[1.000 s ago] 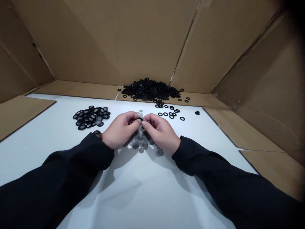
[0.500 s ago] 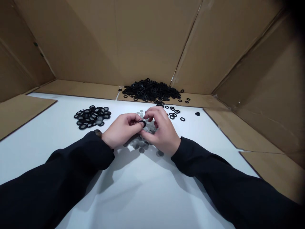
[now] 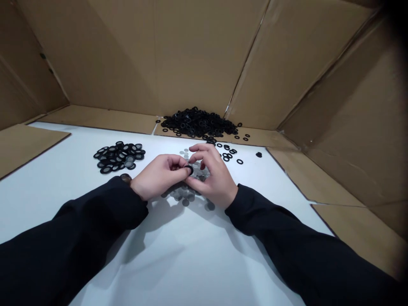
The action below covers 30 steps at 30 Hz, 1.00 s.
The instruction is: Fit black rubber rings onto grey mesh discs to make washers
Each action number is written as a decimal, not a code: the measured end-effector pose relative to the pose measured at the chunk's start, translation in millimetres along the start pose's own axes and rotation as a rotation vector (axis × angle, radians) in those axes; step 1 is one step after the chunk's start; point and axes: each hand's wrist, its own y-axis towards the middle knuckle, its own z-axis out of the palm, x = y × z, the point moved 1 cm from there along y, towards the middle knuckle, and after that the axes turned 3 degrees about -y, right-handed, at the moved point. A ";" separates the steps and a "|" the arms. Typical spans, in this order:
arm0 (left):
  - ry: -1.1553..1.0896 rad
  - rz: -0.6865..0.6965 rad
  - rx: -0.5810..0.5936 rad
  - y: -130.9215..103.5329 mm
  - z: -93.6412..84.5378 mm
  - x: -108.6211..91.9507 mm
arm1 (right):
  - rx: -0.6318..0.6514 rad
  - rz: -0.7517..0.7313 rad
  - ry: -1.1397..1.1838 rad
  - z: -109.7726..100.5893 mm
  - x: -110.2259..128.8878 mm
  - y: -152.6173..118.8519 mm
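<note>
My left hand [image 3: 162, 175] pinches a black ring [image 3: 191, 170] between thumb and fingers, over the middle of the white table [image 3: 197, 263]. Close by on the right, my right hand [image 3: 214, 176] is curved with its fingers apart. Its thumb is near the ring's lower edge; whether they touch I cannot tell, and nothing shows in its grasp. Beneath both hands lies a spread of thin grey translucent discs [image 3: 185, 202], partly hidden by them.
Left of the hands is a pile of black rings with grey discs in them [image 3: 119, 156]. A large heap of black rings [image 3: 199, 122] rests against the back cardboard wall [image 3: 197, 55]. Loose black rings [image 3: 239, 162] are scattered at right. Cardboard strips [image 3: 296, 178] edge the table.
The right hand's upper fingers have lifted and spread a little away from the ring. The left hand keeps its pinch. The whole view has shifted slightly.
</note>
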 end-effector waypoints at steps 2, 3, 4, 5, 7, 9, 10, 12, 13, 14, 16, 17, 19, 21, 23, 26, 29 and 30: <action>-0.028 -0.003 0.012 -0.2 -0.8 0.3 | 0.012 -0.038 0.002 -1.0 -0.3 -0.2; -0.039 -0.006 0.019 -0.4 -1.1 0.4 | 0.033 -0.058 0.008 -1.4 -0.2 -0.4; -0.042 -0.005 0.024 -0.6 -1.5 0.3 | 0.057 -0.076 0.015 -1.8 0.1 -0.5; -0.038 -0.005 0.028 -0.7 -1.8 0.3 | 0.081 -0.087 0.021 -1.9 0.5 -0.5; -0.022 -0.008 0.031 -0.7 -2.4 0.6 | 0.111 -0.085 0.025 -1.7 1.6 -0.3; -0.012 -0.008 0.025 -0.2 -3.0 1.3 | 0.088 -0.047 0.025 -1.2 2.1 0.2; -0.011 -0.007 0.022 0.0 -3.3 1.7 | 0.064 -0.026 0.023 -1.1 2.0 0.4; -0.005 -0.002 0.017 0.2 -3.9 2.3 | 0.033 -0.004 0.021 -1.0 1.0 0.5; -0.004 -0.003 0.018 0.0 -4.0 2.5 | 0.031 -0.010 0.024 -1.1 0.3 0.3; -0.005 -0.005 0.023 -0.3 -4.0 2.5 | 0.041 -0.027 0.030 -1.3 -0.4 0.0; -0.001 -0.005 0.031 -1.2 -3.7 2.1 | 0.082 -0.072 0.055 -2.0 -1.4 -0.7; 0.008 -0.003 0.035 -1.6 -3.5 2.0 | 0.108 -0.096 0.069 -2.6 -1.6 -0.8; 0.042 0.001 0.037 -1.9 -4.4 2.0 | 0.160 -0.126 0.081 -4.5 -2.5 0.1; 0.088 0.006 0.015 -0.9 -8.9 2.7 | 0.170 -0.115 0.054 -8.3 -6.6 2.5; 0.187 0.012 -0.071 1.5 -19.0 3.7 | 0.125 -0.053 -0.039 -14.7 -17.5 5.4; 0.502 0.042 -0.320 5.7 -43.0 3.1 | 0.052 0.131 -0.327 -28.0 -48.0 6.5; 0.743 0.086 -0.486 7.8 -65.8 0.2 | 0.088 0.349 -0.617 -40.4 -81.5 1.3; 0.802 0.072 -0.521 7.8 -71.7 -0.3 | 0.115 0.397 -0.672 -43.1 -89.7 -1.0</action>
